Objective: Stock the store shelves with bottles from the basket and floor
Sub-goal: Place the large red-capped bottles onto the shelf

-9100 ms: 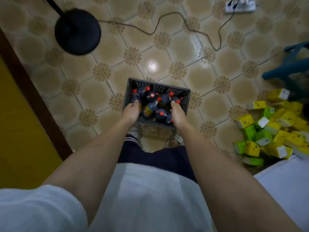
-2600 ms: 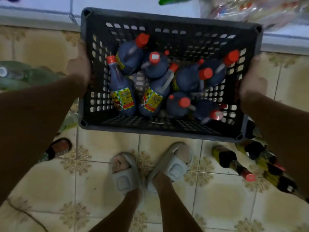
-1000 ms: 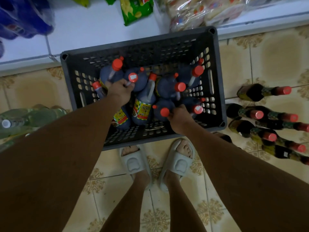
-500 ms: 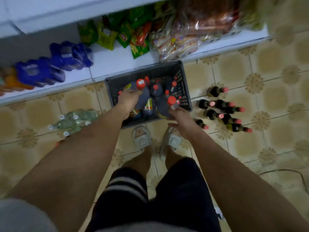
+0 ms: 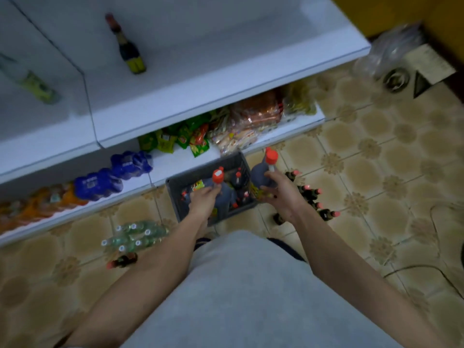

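While both hands are loaded, stock stands as follows. Left hand [image 5: 204, 201] grips a dark red-capped bottle [image 5: 218, 183] around the body, over the grey basket [image 5: 175, 187]. Right hand [image 5: 277, 189] wraps a second bottle [image 5: 262, 172], raised just right of the basket rim, approx. upright. More bottles remain in the basket, on the floor tiles beside the lower shelf [image 5: 288, 133].

Floor stock: thin dark bottles [image 5: 311, 194] lying right of the basket; clear bottles [image 5: 134, 234] to its left.

Upper shelf [image 5: 226, 59] carries one upright dark bottle [image 5: 129, 50]; plenty of bare surface.

Handling (judgement): bottles look full, so fairly heavy per hand; prob. plastic, smooth, w/ glossy labels, so slip risk. The neck is narrow and poor for carrying. Recommend body grip below the shoulder, as both hands have now. Set down base-first, since the tall shape may tip.
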Demonstrator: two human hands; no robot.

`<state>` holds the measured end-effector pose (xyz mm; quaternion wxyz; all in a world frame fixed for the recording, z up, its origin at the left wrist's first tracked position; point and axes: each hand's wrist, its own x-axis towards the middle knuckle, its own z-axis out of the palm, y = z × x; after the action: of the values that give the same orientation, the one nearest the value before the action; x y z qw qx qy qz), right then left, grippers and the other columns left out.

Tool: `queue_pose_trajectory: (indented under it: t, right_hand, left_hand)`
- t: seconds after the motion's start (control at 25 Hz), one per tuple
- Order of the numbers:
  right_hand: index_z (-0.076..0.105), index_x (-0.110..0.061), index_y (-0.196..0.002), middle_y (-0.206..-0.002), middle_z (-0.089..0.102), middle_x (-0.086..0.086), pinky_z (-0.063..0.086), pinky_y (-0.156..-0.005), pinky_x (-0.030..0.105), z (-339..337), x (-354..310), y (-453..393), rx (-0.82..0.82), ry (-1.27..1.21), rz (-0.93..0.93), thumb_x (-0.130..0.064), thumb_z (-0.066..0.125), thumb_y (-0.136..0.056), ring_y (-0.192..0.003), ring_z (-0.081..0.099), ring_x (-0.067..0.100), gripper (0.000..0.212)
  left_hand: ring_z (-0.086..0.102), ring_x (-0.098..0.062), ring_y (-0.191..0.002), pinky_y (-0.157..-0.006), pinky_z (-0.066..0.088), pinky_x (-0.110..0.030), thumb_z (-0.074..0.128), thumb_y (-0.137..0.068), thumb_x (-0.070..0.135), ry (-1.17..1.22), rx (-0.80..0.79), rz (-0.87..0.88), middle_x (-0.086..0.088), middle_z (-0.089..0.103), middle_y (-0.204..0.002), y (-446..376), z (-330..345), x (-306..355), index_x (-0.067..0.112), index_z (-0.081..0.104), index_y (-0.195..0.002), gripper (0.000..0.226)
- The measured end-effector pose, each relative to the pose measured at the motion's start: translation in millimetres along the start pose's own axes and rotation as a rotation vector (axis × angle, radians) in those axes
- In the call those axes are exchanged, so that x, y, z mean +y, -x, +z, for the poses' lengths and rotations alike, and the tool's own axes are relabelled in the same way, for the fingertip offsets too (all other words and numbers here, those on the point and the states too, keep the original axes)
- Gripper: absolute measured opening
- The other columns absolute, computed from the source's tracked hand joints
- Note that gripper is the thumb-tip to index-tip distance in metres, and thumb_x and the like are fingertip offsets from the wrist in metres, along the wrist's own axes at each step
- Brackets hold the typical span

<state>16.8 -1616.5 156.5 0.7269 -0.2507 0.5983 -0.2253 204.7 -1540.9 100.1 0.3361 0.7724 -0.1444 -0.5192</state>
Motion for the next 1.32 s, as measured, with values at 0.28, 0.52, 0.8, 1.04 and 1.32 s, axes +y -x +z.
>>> queue_pose_trajectory:
  t: [0.28,0.52,0.8,1.04,1.32]
  right_hand:
    - [0.060,-0.021,-0.097,-0.108,0.056,0.004,0.046,-0.079,0.038,-99,-47,7,-0.010,0.210,-0.118,-0.027,0.050,-0.099,-0.105,0.057,0.027,0.012]
    - [0.060,-0.021,-0.079,-0.130,0.049,0.016,0.048,-0.064,0.027,-169,-98,14,-0.029,0.342,-0.218,-0.026,0.054,-0.094,-0.091,0.058,0.024,0.017]
    - [0.064,-0.017,-0.088,-0.119,0.059,0.016,0.055,-0.087,0.037,-193,-152,15,-0.039,0.330,-0.313,-0.021,0.055,-0.097,-0.108,0.061,0.025,0.013]
    - [0.065,-0.015,-0.098,-0.125,0.054,0.019,0.056,-0.086,0.038,-180,-195,-12,-0.060,0.399,-0.369,-0.020,0.060,-0.093,-0.107,0.060,0.025,0.009]
    - [0.061,-0.011,-0.088,-0.090,0.056,0.019,0.051,-0.080,0.047,-152,-264,-100,0.073,0.559,-0.460,-0.018,0.058,-0.097,-0.084,0.057,0.032,0.012]
  left_hand:
    - [0.055,-0.017,-0.091,-0.088,0.044,-0.039,0.054,-0.096,0.037,0.113,0.021,0.062,-0.006,0.062,-0.104,51,87,58,0.019,0.064,-0.074,0.030]
    - [0.054,-0.023,-0.099,-0.082,0.046,-0.038,0.056,-0.098,0.031,0.313,0.056,0.113,-0.006,0.061,-0.104,84,148,104,0.016,0.064,-0.075,0.028]
    - [0.055,-0.019,-0.093,-0.080,0.043,-0.036,0.054,-0.099,0.032,0.371,0.040,0.149,-0.003,0.062,-0.103,104,171,151,0.016,0.060,-0.074,0.029]
    - [0.058,-0.015,-0.086,-0.073,0.048,-0.033,0.055,-0.099,0.027,0.414,0.035,0.177,-0.005,0.064,-0.104,85,171,199,0.012,0.065,-0.086,0.022]
    - [0.063,-0.015,-0.090,-0.083,0.051,-0.035,0.072,-0.086,0.029,0.289,-0.057,0.198,-0.009,0.069,-0.107,-26,176,295,0.004,0.063,-0.110,0.036]
